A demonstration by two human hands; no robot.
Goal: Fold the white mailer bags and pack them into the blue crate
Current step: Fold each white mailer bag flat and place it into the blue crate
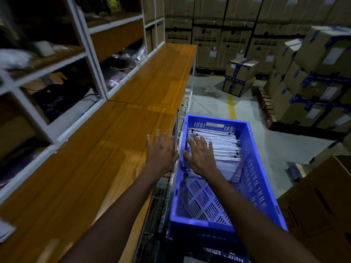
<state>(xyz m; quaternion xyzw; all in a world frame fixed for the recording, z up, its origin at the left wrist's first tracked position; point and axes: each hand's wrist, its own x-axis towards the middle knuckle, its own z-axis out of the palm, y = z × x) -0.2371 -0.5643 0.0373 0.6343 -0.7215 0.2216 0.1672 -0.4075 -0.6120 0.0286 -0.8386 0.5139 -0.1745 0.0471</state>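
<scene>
the left hand is open, fingers spread, above the right edge of the counter. the right hand is open too, palm down over the white mailer bags; whether it touches them is blurred. the bags stand in a row in the far half of the blue crate, just beside the counter's right edge. white shelves line its left edge.

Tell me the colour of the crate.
The crate is blue; the head view shows it.
</scene>
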